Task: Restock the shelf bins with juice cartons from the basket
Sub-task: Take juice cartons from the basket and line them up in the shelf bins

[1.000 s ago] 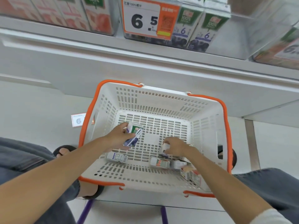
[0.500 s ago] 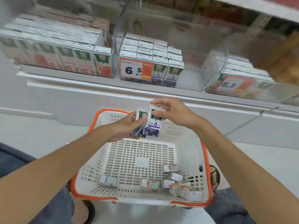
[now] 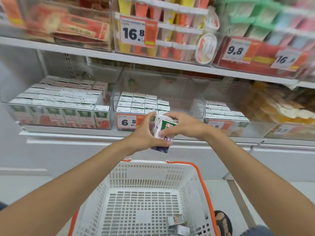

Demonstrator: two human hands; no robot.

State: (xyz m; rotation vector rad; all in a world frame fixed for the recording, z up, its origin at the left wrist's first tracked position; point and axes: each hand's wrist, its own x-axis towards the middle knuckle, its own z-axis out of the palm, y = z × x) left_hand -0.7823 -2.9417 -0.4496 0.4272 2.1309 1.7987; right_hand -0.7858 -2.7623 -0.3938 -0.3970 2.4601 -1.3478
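Observation:
Both hands hold small blueberry juice cartons (image 3: 163,132) pressed together, raised in front of the middle shelf bin (image 3: 180,99). My left hand (image 3: 144,133) wraps them from the left and below. My right hand (image 3: 182,125) grips them from the right and above. That clear bin holds rows of matching cartons on its left side, with bare room on its right. The white basket (image 3: 148,174) with an orange rim sits below, and a few cartons (image 3: 177,222) lie at its near right corner.
A full bin of red-labelled cartons (image 3: 59,106) stands at the left, another carton bin (image 3: 223,114) at the right. The shelf above carries snack packs and price tags (image 3: 136,33). My sandalled foot (image 3: 223,222) is beside the basket's right side.
Both hands lifted cartons out of the basket, brought them together and raised them up to the middle bin's front. The view tilted upward to the shelves.

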